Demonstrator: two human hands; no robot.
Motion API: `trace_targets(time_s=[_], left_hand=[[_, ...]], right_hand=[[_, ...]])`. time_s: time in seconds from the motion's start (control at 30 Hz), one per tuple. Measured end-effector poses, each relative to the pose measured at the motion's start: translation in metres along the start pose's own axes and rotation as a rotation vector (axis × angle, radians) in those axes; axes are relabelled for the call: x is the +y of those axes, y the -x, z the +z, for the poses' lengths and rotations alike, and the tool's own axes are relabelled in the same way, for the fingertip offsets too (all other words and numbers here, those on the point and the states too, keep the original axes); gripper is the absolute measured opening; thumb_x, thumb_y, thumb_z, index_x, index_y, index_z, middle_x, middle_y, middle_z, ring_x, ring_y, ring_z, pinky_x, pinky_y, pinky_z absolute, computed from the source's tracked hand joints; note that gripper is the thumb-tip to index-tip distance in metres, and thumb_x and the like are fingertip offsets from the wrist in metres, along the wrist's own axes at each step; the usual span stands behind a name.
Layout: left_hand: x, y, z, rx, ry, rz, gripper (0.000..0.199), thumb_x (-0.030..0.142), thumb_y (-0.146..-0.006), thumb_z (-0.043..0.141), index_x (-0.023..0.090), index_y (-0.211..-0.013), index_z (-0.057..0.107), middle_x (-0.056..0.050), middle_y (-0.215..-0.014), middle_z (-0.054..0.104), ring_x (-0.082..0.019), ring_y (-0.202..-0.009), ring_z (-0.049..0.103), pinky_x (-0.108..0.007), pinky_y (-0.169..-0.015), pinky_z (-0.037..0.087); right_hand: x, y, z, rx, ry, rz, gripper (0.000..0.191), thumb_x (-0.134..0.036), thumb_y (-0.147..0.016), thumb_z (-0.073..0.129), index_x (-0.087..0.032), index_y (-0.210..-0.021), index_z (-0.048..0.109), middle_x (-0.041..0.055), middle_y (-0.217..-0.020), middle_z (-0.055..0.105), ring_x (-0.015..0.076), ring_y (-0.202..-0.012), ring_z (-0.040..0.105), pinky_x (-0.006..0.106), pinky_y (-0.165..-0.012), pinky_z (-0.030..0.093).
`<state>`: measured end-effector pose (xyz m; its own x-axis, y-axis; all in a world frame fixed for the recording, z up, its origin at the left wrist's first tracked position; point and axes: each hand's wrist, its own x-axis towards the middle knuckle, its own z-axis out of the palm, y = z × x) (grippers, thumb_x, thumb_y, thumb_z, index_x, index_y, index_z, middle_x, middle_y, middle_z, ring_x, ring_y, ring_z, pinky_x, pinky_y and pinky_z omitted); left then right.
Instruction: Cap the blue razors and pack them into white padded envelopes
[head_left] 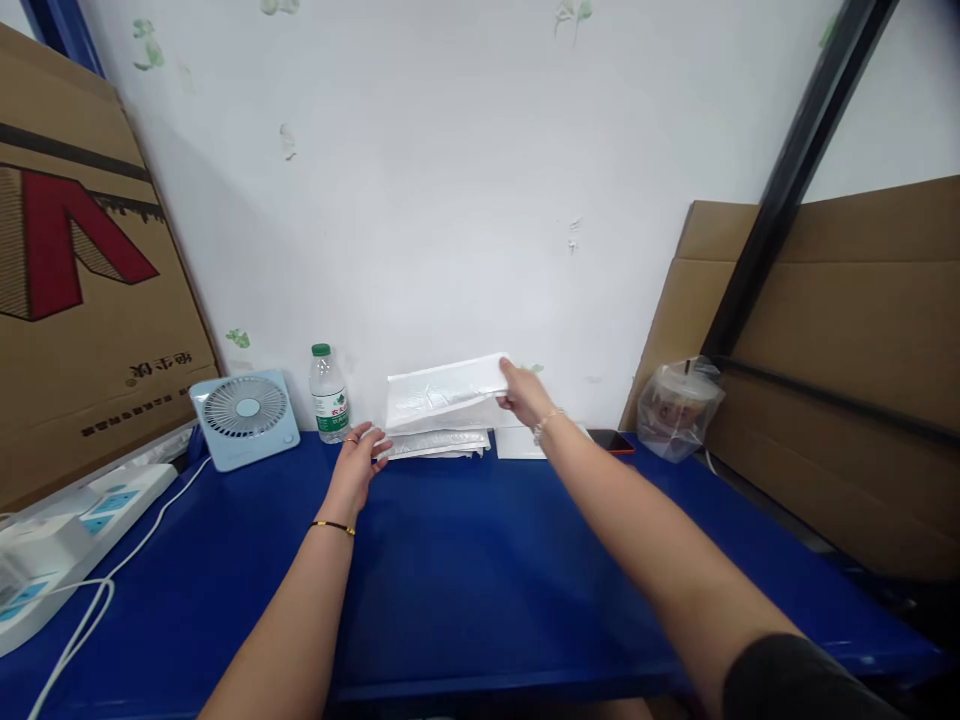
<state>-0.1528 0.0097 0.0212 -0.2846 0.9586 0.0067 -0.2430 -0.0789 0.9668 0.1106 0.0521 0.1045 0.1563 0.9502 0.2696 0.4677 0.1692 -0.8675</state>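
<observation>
My right hand (pixel 525 392) is closed on the right end of a shiny white plastic packet (pixel 446 390), its thumb on top. The packet is raised and tilted against the wall, over a stack of similar flat white packets (pixel 439 443) at the back of the table. My left hand (pixel 361 462) is at the left end of the stack, fingers apart and curved, with its fingertips by the packets' edge. Whether they touch it is hard to make out. Right of the stack lies a flat white item (pixel 519 443), partly behind my right wrist.
A blue table (pixel 465 580) stands against a white wall. On the left are a small blue fan (pixel 246 415), a water bottle (pixel 330 400), a power strip (pixel 97 535) with cables and a large carton (pixel 82 260). A phone (pixel 611 441) and a bagged cup (pixel 679 408) are on the right.
</observation>
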Motion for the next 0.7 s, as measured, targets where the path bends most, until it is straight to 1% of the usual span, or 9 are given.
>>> trace_targets(time_s=[0.07,0.13,0.27,0.4,0.47,0.53,0.6,0.67,0.7], left_hand=[[-0.011,-0.004,-0.002,-0.06,-0.061,-0.116,0.054,0.033,-0.076,0.063,0.021,-0.125,0.042,-0.011,-0.117,0.057,-0.017,-0.089,0.065,-0.02,-0.06,0.049],[-0.02,-0.004,-0.001,-0.121,-0.098,-0.185,0.065,0.034,-0.075,0.065,0.022,-0.131,0.034,-0.012,-0.12,0.056,-0.018,-0.089,0.065,-0.022,-0.062,0.05],[-0.027,-0.004,0.006,-0.213,-0.014,-0.177,0.08,0.031,-0.074,0.067,0.028,-0.139,0.02,-0.01,-0.131,0.049,-0.018,-0.099,0.063,-0.024,-0.07,0.052],[-0.03,-0.006,0.011,-0.212,0.062,-0.155,0.079,0.029,-0.074,0.067,0.03,-0.137,0.02,-0.01,-0.13,0.047,-0.018,-0.099,0.063,-0.025,-0.071,0.051],[-0.033,-0.007,0.012,-0.192,0.024,-0.153,0.075,0.029,-0.074,0.066,0.028,-0.135,0.023,-0.01,-0.121,0.052,-0.016,-0.092,0.065,-0.024,-0.068,0.049],[-0.034,-0.006,0.012,-0.114,-0.07,-0.13,0.07,0.032,-0.075,0.064,0.023,-0.134,0.028,-0.008,-0.108,0.057,-0.014,-0.081,0.065,-0.022,-0.061,0.047],[-0.029,0.002,0.013,-0.005,-0.224,-0.001,0.062,0.034,-0.075,0.061,0.019,-0.13,0.036,-0.004,-0.091,0.058,-0.011,-0.069,0.06,-0.02,-0.056,0.043],[-0.018,0.019,0.014,0.034,-0.36,0.257,0.051,0.033,-0.076,0.061,0.017,-0.122,0.046,0.001,-0.078,0.054,-0.009,-0.06,0.053,-0.02,-0.054,0.04],[-0.012,0.03,0.015,0.0,-0.382,0.415,0.045,0.033,-0.077,0.059,0.018,-0.118,0.051,0.002,-0.075,0.052,-0.008,-0.058,0.05,-0.02,-0.054,0.04]], right_hand=[[0.015,-0.015,0.024,0.002,0.114,0.032,0.048,-0.049,-0.092,0.028,-0.013,-0.08,0.057,0.0109,-0.072,0.062,0.0187,-0.066,0.059,0.029,-0.06,0.045],[0.03,-0.022,0.032,0.005,0.231,0.035,0.045,-0.046,-0.09,0.034,-0.011,-0.083,0.062,0.0152,-0.084,0.064,0.0248,-0.086,0.06,0.034,-0.074,0.045],[0.066,-0.016,0.012,0.005,0.464,-0.029,0.041,-0.037,-0.09,0.034,-0.015,-0.113,0.06,0.0158,-0.122,0.054,0.0291,-0.12,0.043,0.042,-0.098,0.03],[0.108,0.01,-0.012,-0.133,0.674,-0.065,0.054,-0.039,-0.079,0.054,-0.014,-0.127,0.051,0.0157,-0.134,0.046,0.0299,-0.127,0.033,0.041,-0.103,0.022],[0.122,0.024,-0.017,-0.223,0.75,-0.078,0.061,-0.044,-0.075,0.059,-0.014,-0.127,0.051,0.016,-0.133,0.047,0.0299,-0.125,0.037,0.039,-0.101,0.026],[0.129,0.037,-0.019,-0.285,0.804,-0.107,0.06,-0.046,-0.075,0.058,-0.014,-0.125,0.053,0.0163,-0.13,0.049,0.0296,-0.121,0.042,0.037,-0.097,0.031],[0.13,0.05,-0.02,-0.304,0.839,-0.145,0.055,-0.045,-0.077,0.055,-0.015,-0.123,0.055,0.0162,-0.128,0.051,0.0296,-0.118,0.045,0.037,-0.094,0.033],[0.127,0.065,-0.022,-0.293,0.857,-0.177,0.052,-0.044,-0.077,0.055,-0.016,-0.121,0.056,0.0151,-0.124,0.054,0.0296,-0.115,0.046,0.037,-0.093,0.033],[0.125,0.074,-0.022,-0.283,0.865,-0.196,0.051,-0.043,-0.076,0.055,-0.017,-0.119,0.057,0.0146,-0.121,0.056,0.0294,-0.112,0.048,0.037,-0.093,0.033]])
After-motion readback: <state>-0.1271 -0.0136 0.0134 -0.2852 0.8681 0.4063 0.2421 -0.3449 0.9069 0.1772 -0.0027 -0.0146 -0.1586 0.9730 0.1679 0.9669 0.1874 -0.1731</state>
